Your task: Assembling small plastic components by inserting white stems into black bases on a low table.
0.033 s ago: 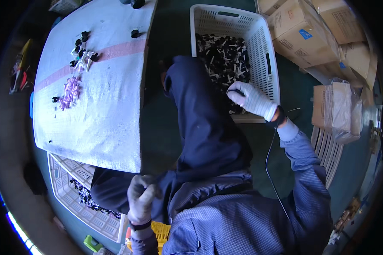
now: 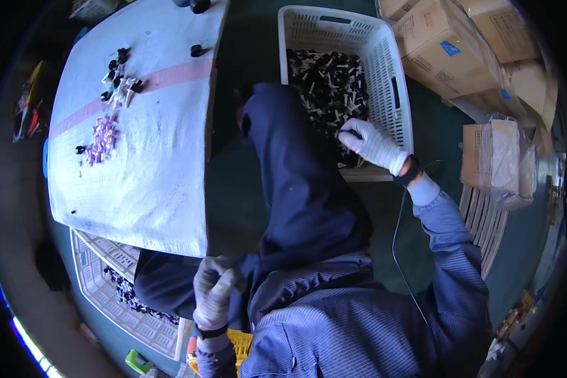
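My right hand (image 2: 373, 146), in a white glove, is at the near end of a white basket (image 2: 402, 69), over a heap of small black parts with pale stems (image 2: 327, 88). Its thumb and fingers close together around a dark spot, and whether that is a held part cannot be made out. My left hand (image 2: 213, 293), gloved too, is raised above my left thigh beside the table's near corner. Its fingers are curled in, and what they hold, if anything, is hidden.
On the white-covered table (image 2: 157, 189) lie pink pieces (image 2: 101, 140), white stemmed parts (image 2: 123, 93) and several black caps (image 2: 196, 50). A second white basket (image 2: 107, 293) stands under its near edge. Cardboard boxes (image 2: 444, 50) are stacked at right. A cord (image 2: 395, 246) trails from my right wristband.
My left hand has shifted slightly right. My right hand stays at the basket, nearly unmoved. The whole view has slid a little.
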Demonstrator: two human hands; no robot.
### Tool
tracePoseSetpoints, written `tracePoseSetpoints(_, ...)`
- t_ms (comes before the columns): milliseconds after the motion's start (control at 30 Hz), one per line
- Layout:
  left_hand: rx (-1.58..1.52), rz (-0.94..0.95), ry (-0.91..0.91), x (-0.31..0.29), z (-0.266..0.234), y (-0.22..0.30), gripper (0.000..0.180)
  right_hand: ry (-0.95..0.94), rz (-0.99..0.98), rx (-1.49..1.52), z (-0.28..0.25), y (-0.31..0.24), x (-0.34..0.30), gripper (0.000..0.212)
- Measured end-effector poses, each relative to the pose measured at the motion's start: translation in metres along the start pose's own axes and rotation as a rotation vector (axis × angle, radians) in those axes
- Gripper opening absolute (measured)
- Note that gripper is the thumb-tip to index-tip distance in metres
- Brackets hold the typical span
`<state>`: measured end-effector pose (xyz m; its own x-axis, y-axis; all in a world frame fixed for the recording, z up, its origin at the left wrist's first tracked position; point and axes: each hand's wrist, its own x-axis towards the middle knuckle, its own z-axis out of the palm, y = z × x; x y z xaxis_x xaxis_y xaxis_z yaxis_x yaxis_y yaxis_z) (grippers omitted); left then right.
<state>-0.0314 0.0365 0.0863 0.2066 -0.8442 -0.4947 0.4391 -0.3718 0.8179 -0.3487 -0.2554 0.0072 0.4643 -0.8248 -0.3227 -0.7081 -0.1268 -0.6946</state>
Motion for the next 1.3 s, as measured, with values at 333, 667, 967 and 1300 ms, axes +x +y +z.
tracePoseSetpoints(333,0.035,0.010,0.070,0.039,0.017,-0.022,0.013,-0.116,0.298,-0.468,0.002,0.177,0.006,0.028)
tracePoseSetpoints(667,0.066,-0.082,0.069,0.074,0.042,-0.029,0.017,-0.569,0.442,-0.824,0.063,0.248,0.021,0.030)
tracePoseSetpoints(967,0.089,-0.129,0.078,0.098,0.050,-0.027,0.020,-0.189,0.495,-0.670,0.103,0.312,0.026,0.044)
tracePoseSetpoints(1300,0.169,-0.174,0.145,0.112,0.058,-0.026,0.015,-0.524,0.639,-0.387,0.116,0.304,0.106,0.034)
